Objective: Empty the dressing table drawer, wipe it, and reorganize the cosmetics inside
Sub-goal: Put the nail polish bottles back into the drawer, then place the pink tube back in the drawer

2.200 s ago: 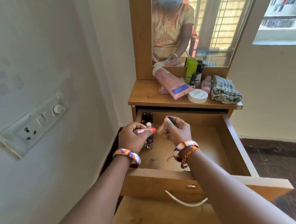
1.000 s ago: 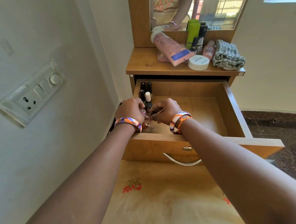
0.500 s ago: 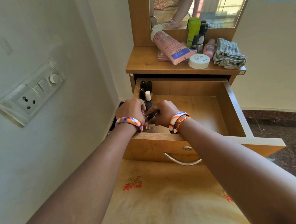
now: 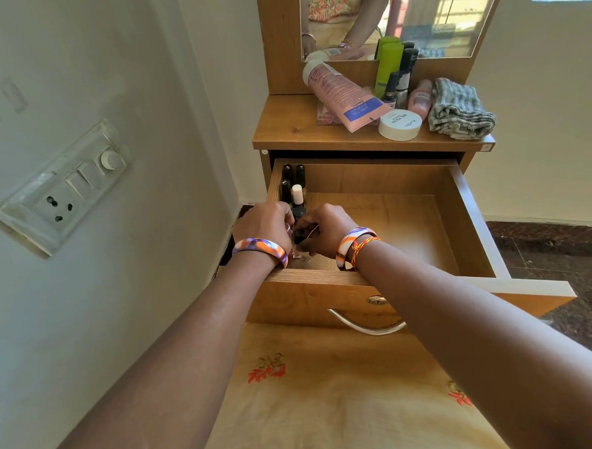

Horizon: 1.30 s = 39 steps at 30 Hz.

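Observation:
The wooden drawer [image 4: 459, 222] of the dressing table stands pulled out. A row of small nail polish bottles [image 4: 297, 193], mostly black-capped and one white-capped, stands upright along its left wall. My left hand [image 4: 265, 226] and my right hand [image 4: 324, 231] meet at the drawer's front-left corner. The left hand's fingers curl around a pinkish tube, mostly hidden. The right hand pinches a small black-capped bottle [image 4: 298, 238] standing at the near end of the row. The rest of the drawer floor is bare wood.
On the tabletop [image 4: 289, 128] lie a pink tube [image 4: 342, 95], a white round jar [image 4: 400, 125], a green bottle [image 4: 386, 65], dark bottles, a small pink bottle [image 4: 421, 99] and a folded striped cloth [image 4: 458, 111]. A switchboard [image 4: 63, 188] projects from the left wall.
Both hands have come down from above the drawer into its front-left corner with their items. In the last half second they have barely moved.

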Available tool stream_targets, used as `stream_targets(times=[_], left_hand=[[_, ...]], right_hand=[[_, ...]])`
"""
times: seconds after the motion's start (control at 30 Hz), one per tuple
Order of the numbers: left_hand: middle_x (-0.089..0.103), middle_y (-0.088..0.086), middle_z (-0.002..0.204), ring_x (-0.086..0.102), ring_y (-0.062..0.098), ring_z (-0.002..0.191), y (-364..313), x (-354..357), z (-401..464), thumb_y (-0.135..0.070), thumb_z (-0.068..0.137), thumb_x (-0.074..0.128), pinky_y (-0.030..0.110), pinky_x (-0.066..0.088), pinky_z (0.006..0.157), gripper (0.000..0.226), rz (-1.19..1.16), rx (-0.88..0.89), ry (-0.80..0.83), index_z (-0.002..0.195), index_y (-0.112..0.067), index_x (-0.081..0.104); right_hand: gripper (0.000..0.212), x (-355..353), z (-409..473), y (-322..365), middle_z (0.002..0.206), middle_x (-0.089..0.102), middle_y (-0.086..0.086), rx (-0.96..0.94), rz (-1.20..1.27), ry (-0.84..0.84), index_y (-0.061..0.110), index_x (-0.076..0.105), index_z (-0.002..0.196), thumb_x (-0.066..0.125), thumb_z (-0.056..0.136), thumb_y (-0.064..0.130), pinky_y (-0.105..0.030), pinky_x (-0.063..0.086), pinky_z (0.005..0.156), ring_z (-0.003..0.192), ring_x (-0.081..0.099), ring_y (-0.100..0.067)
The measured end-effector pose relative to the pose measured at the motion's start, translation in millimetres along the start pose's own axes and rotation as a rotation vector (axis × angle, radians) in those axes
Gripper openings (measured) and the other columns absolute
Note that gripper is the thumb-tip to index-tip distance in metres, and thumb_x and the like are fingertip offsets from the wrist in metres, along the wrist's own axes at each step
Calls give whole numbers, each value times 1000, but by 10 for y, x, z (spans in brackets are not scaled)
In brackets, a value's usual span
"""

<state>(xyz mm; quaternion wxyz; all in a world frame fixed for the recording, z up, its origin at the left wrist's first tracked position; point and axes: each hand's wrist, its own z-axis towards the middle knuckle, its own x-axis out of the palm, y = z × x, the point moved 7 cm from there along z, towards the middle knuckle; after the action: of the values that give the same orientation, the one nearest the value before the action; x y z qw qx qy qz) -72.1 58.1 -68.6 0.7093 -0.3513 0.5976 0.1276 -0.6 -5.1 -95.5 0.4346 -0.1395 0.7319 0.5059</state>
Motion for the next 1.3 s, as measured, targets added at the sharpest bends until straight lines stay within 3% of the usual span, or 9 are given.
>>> stream_targets(times=[0.67, 0.87, 1.03, 1.1, 1.17, 1.23, 1.3], left_hand=[[67, 3, 110, 62, 20, 100, -5, 13, 10, -14, 81, 70, 29, 51, 80, 34, -4, 29, -6, 113, -20, 62], [63, 1, 116, 61, 20, 102, -65, -30, 24, -11, 76, 73, 32, 54, 83, 43, -73, 86, -16, 115, -22, 62], [63, 2, 116, 59, 14, 95, -116, -96, 126, -10, 73, 73, 23, 52, 79, 44, -254, 151, 1, 114, -19, 61], [65, 0, 105, 51, 2, 71, -155, -177, 222, -4, 72, 69, 6, 44, 64, 40, -363, 159, -22, 110, -17, 63], [65, -2, 101, 46, 1, 62, -204, -268, 357, -3, 74, 68, 2, 38, 55, 37, -508, 120, -60, 108, -17, 64], [64, 0, 106, 50, 8, 69, -296, -327, 503, -4, 74, 70, 9, 42, 58, 37, -701, 60, -39, 108, -18, 62], [62, 3, 107, 54, 12, 84, -439, -339, 635, -5, 77, 71, 12, 45, 57, 38, -874, -6, 47, 112, -15, 60]], right_hand=[[37, -1, 8, -6, 109, 67, -9, -2, -42, 3, 9, 65, 115, 73, 79, 17, -22, 51, 78, 94, 63, -19], [37, -159, -40, 22, 107, 66, -5, -13, 11, -84, 10, 67, 112, 75, 77, 20, -4, 38, 60, 80, 53, -8], [32, -421, -105, -34, 84, 55, 7, -6, 7, -97, 10, 67, 102, 77, 74, 23, -5, 33, 50, 68, 49, -5], [28, -567, -112, -133, 77, 54, 11, 25, 32, -117, 13, 68, 98, 78, 74, 23, -6, 39, 52, 68, 52, -5], [21, -754, -110, -248, 77, 60, 6, 83, 163, -183, 16, 69, 93, 77, 75, 23, -18, 54, 63, 74, 59, -13], [11, -938, -116, -351, 81, 67, -4, 169, 373, -254, 19, 69, 85, 75, 78, 23, -31, 59, 74, 75, 64, -18], [5, -1065, -125, -430, 78, 67, -6, 251, 596, -297, 18, 67, 80, 72, 81, 19, -33, 59, 75, 72, 65, -16]])
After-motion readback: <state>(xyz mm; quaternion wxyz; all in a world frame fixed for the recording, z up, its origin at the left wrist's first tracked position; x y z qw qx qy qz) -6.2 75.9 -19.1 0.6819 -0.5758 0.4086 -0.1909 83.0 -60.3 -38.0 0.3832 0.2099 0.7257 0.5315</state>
